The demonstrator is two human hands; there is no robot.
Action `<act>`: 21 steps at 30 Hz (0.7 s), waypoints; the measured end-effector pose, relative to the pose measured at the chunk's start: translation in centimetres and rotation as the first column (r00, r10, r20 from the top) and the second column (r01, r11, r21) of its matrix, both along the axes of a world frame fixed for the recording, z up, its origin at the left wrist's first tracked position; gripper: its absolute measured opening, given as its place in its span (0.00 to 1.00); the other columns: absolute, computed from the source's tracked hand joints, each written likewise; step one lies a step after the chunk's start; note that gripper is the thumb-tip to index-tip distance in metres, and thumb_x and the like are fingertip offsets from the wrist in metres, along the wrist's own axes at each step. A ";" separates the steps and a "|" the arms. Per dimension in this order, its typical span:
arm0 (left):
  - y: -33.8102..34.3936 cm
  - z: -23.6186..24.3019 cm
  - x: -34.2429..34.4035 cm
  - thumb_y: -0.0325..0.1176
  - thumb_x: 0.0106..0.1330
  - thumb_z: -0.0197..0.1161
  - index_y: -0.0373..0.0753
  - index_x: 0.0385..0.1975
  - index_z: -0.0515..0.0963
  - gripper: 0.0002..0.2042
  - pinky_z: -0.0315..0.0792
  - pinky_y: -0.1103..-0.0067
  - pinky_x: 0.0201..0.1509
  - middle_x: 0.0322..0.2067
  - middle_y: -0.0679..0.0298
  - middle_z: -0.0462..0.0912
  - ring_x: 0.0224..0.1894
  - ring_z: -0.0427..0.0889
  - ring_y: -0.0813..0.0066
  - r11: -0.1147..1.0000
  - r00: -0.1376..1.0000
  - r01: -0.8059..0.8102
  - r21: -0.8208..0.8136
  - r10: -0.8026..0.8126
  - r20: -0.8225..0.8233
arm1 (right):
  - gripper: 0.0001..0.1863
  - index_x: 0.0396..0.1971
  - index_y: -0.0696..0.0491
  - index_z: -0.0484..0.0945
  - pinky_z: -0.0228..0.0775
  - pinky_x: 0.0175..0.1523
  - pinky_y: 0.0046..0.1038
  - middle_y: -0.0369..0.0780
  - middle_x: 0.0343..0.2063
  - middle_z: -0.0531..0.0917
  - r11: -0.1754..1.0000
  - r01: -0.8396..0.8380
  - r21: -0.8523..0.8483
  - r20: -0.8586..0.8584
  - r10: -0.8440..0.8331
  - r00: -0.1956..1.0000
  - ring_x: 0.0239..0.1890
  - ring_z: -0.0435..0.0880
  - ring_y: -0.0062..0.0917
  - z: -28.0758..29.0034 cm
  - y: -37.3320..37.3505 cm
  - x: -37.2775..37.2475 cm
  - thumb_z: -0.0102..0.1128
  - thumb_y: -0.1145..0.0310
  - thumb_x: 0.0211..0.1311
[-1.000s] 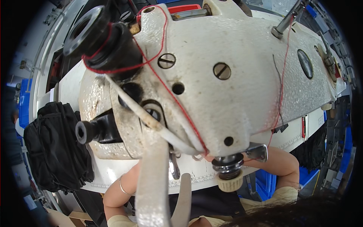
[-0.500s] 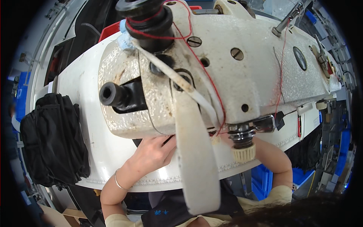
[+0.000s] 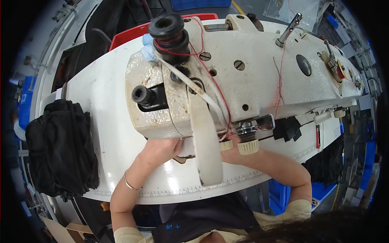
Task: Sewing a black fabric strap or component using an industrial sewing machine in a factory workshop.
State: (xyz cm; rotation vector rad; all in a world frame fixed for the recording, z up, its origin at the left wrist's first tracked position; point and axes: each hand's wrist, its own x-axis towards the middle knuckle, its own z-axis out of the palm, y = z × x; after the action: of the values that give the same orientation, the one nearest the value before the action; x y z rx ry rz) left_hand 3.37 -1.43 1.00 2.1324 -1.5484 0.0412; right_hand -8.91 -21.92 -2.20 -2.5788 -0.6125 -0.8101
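Note:
A white sewing machine (image 3: 259, 77) with red thread (image 3: 219, 83) stands over the white table, its long white lever (image 3: 207, 141) hanging toward me. My left hand (image 3: 161, 150) is beneath the front of the machine head, knuckles bent and fingers curled in. Its fingertips are hidden, and I cannot see what they hold. My right hand (image 3: 231, 153) is close by, behind the lever and the cream tension knob (image 3: 248, 147); its fingers are mostly covered. A light plate with a dark edge (image 3: 184, 159) shows between the hands.
A stack of black fabric pieces (image 3: 60, 150) lies at the table's left. Small black pieces (image 3: 287, 128) sit right of the knob. A ruler strip (image 3: 162, 193) runs along the near edge. Behind the table is a red tray (image 3: 129, 34); blue bins (image 3: 279, 196) stand below right.
My view has shifted, so the machine looks smaller and more table shows behind it. Both hands are farther under the machine head. The small black pieces at the right are more exposed.

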 end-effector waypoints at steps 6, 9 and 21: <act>0.1 0.3 -0.3 0.21 0.48 0.64 0.32 0.17 0.78 0.02 0.75 0.65 0.34 0.20 0.54 0.78 0.26 0.80 0.54 0.999 0.999 -0.033 -0.001 0.033 0.005 | 0.11 0.18 0.58 0.73 0.66 0.32 0.32 0.40 0.25 0.71 0.986 0.042 -0.164 0.039 -0.036 0.999 0.31 0.73 0.31 0.3 -0.3 0.3 0.62 0.72 0.29; 0.2 0.0 -0.1 0.24 0.47 0.66 0.34 0.34 0.82 0.12 0.75 0.66 0.31 0.22 0.51 0.80 0.23 0.80 0.51 0.999 0.999 -0.041 -0.014 0.041 -0.033 | 0.10 0.19 0.58 0.73 0.67 0.33 0.34 0.41 0.24 0.72 0.989 0.047 -0.142 0.047 -0.041 0.998 0.30 0.74 0.33 1.3 -0.3 0.2 0.62 0.73 0.31; 3.8 9.3 -9.9 0.30 0.46 0.65 0.40 0.29 0.74 0.11 0.59 0.71 0.35 0.25 0.63 0.68 0.29 0.69 0.65 0.994 0.999 0.006 -0.109 -0.002 0.035 | 0.29 0.54 0.60 0.72 0.74 0.42 0.26 0.42 0.39 0.82 0.235 0.679 0.696 -0.570 0.755 0.323 0.36 0.82 0.22 7.3 2.4 -2.9 0.53 0.47 0.68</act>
State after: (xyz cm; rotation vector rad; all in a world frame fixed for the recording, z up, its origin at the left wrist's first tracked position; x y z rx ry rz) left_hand -6.54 2.41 10.27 2.0533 -1.5341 0.1595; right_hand -11.79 -19.49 5.12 -1.1365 0.2922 0.5393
